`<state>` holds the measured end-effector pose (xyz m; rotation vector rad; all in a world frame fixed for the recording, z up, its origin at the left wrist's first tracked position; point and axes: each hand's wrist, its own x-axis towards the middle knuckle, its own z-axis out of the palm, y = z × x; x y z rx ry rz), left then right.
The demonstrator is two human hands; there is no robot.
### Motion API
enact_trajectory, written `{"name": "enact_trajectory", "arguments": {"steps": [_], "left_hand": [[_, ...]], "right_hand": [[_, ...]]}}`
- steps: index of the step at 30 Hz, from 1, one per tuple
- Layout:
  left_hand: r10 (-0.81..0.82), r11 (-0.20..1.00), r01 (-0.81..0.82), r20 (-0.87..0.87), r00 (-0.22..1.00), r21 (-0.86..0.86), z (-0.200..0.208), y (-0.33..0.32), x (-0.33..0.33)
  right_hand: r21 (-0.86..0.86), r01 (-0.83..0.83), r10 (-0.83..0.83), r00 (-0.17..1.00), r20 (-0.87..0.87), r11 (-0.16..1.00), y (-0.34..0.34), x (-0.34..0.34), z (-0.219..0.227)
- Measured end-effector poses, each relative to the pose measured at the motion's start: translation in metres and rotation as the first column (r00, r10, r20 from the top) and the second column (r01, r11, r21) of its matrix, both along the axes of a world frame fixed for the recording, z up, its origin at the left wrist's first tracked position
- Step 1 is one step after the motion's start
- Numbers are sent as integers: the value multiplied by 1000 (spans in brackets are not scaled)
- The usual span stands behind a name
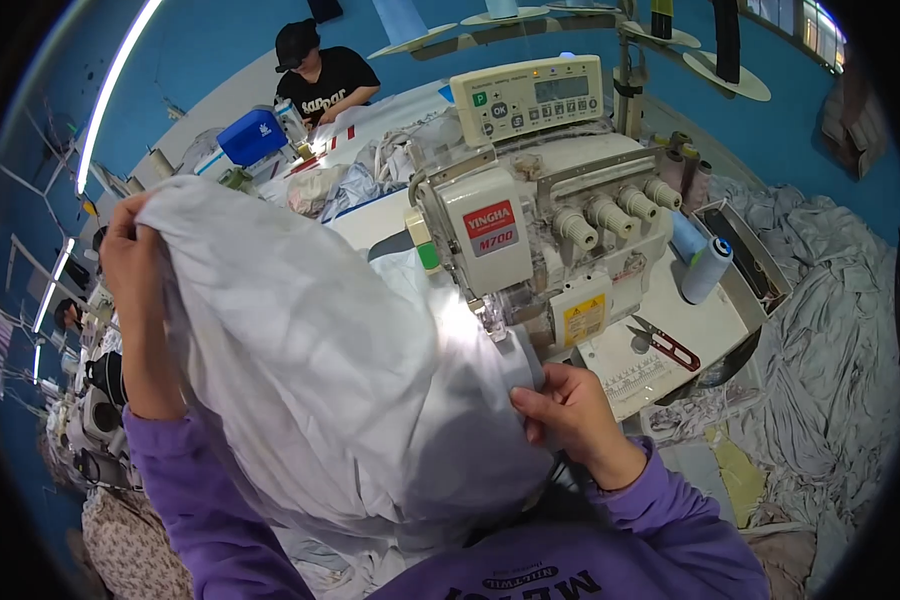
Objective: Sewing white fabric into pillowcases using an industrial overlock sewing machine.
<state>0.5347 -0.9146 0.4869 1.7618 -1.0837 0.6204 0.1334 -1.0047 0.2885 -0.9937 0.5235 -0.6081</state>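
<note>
A large piece of white fabric [300, 310] spreads from my raised left hand down across my lap and up to the sewing machine [540, 230]. My left hand [130, 245] is closed on the fabric's upper left corner, holding it high. Close to the needle area, my right hand [570, 415] pinches the fabric's edge between thumb and fingers. The cloth's edge lies at the lit presser foot [490, 318], where a bright lamp shines on it. Whether the needle is in the cloth is too small to tell.
Red-handled thread snips [667, 343] lie on the machine table beside a blue thread cone [708, 270]. A control panel [528, 100] tops the machine. Heaped grey fabric [820, 330] fills the right side. Across the table, a person in black [325, 75] works at another machine.
</note>
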Motion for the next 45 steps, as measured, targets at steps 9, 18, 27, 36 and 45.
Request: {"name": "enact_trajectory", "arguments": {"steps": [9, 18, 27, 36, 45], "left_hand": [[427, 883, -469, 461, 778, -26, 64, 5, 123], [-137, 623, 335, -323, 936, 707, -185, 103, -159], [-220, 976, 184, -555, 802, -119, -164, 88, -112], [-271, 948, 216, -243, 931, -232, -110, 49, -63], [-293, 878, 269, 0, 956, 395, -133, 29, -131]], "right_hand": [[-49, -14, 17, 999, 48, 999, 8, 0, 7], [-87, -54, 48, 996, -74, 995, -3, -5, 5], [-39, -4, 5, 1000, 26, 999, -3, -1, 0], [-40, -15, 16, 999, 32, 999, -4, -1, 1], [-64, 8, -8, 1000, 5, 998, -7, -4, -2]]}}
